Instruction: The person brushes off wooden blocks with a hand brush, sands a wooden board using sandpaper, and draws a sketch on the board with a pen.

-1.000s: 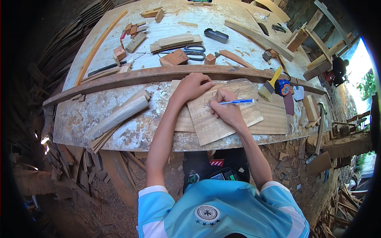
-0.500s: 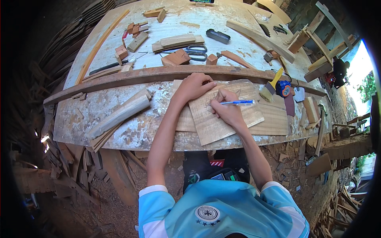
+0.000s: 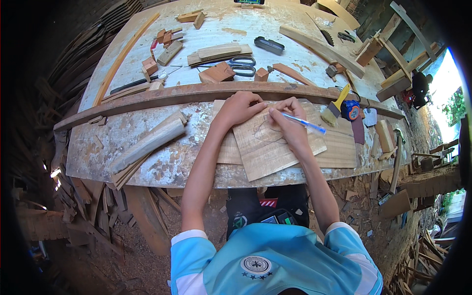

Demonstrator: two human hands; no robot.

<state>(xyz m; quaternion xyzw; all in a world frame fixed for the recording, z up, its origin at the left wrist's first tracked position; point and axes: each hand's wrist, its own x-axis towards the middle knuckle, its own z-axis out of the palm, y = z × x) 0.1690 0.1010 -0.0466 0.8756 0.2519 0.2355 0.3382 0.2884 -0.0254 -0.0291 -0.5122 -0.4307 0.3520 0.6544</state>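
A thin wooden board (image 3: 260, 160) lies tilted on top of another board (image 3: 339, 152) at the near edge of the bench. My right hand (image 3: 293, 132) grips a blue and white pen (image 3: 307, 124), its tip close to the upper part of the top board. Curved pen lines show on the wood, just left of that hand. Resting on the board's upper left corner, my left hand (image 3: 239, 108) presses down with its fingers loosely spread and nothing visible in them.
A long wooden bar (image 3: 187, 92) crosses the bench beyond the boards. To the right are a yellow-handled brush (image 3: 335, 105) and a blue tape measure (image 3: 351, 110). Wood strips (image 3: 150, 145) lie at left. Farther off are scissors (image 3: 243, 65), a black case (image 3: 269, 45) and wood blocks.
My right hand has shifted slightly up and right with the pen, which now slants down to the right. More of the drawn curve shows. My left hand stays in place.
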